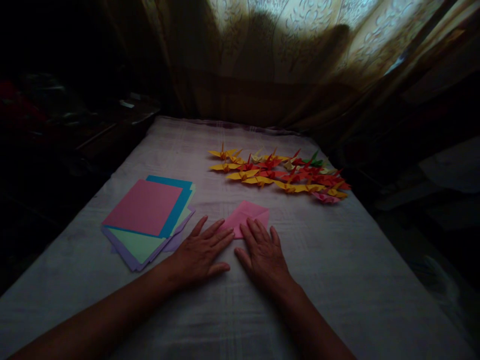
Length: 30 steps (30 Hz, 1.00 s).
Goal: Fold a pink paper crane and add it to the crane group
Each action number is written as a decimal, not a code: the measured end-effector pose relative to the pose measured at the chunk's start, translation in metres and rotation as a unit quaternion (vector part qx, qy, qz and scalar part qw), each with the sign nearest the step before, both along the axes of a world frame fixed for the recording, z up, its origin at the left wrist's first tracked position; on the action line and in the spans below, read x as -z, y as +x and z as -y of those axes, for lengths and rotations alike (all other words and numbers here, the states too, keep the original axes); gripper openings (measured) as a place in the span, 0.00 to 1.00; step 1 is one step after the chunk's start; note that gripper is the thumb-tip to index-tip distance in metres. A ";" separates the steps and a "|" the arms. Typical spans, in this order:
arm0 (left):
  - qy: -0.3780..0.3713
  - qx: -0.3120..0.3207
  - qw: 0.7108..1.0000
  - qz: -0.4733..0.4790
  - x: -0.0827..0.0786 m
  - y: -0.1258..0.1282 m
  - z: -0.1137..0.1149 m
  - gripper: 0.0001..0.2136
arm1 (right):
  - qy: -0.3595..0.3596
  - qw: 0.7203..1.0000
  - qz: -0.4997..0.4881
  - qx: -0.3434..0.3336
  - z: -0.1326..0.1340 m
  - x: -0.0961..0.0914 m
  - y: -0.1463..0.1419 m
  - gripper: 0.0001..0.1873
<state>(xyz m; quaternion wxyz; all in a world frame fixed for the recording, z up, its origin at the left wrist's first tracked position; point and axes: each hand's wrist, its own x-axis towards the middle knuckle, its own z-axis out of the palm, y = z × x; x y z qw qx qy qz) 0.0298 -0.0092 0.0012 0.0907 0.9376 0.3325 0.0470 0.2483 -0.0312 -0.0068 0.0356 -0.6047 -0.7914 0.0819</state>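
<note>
A partly folded piece of pink origami paper [245, 212] lies flat on the cloth in front of me, with crease lines on its upper face. My left hand [202, 252] rests flat with its fingers spread, the fingertips over the paper's left corner. On the paper's near right part lie the fingers of my right hand [264, 252], stretched out and palm down. Neither hand grips anything. The near edge of the paper is partly hidden under my fingers.
Left of my hands sits a stack of coloured paper squares [144, 207], pink on top, then blue, green and purple. Rows of folded paper cranes [277, 172] in yellow, red and other colours stand farther back. A pale checked cloth [232, 310] covers the table; a curtain [262, 65] hangs behind.
</note>
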 end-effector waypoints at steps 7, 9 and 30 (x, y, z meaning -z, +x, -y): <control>0.025 0.000 1.000 -0.014 -0.002 -0.020 0.004 0.31 | -0.007 1.000 -0.010 0.001 0.000 0.000 0.001 0.32; 0.044 0.003 0.999 -0.010 -0.003 -0.028 0.006 0.31 | -0.006 1.000 -0.012 0.000 0.000 0.000 0.001 0.32; 0.105 -0.036 0.993 0.041 -0.016 -0.021 -0.006 0.24 | 0.013 1.000 -0.020 -0.002 0.000 0.005 0.000 0.32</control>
